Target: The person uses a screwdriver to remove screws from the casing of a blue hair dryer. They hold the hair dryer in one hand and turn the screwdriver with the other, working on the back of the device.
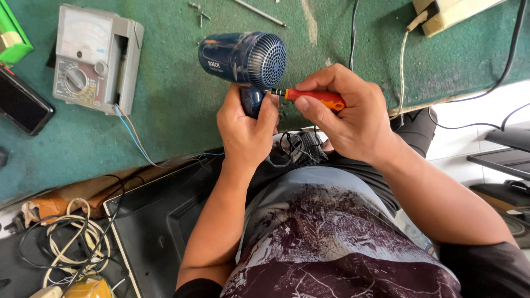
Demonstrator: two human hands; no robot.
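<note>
one dark blue hair dryer (243, 58) is held above the green mat (176, 94) by its handle, which is clasped in the left hand (245, 129), its round grille turned toward the camera. one red-and-yellow screwdriver (314, 97) is gripped in the right hand (345, 113), its tip set against the handle just below the barrel. one grey analogue meter (96, 58) is seen well apart at the left, two small screws (199, 11) and one thin metal rod (259, 12) lie on the mat above the dryer, and one bundle of coiled cables (72, 237) is seen at the lower left.
</note>
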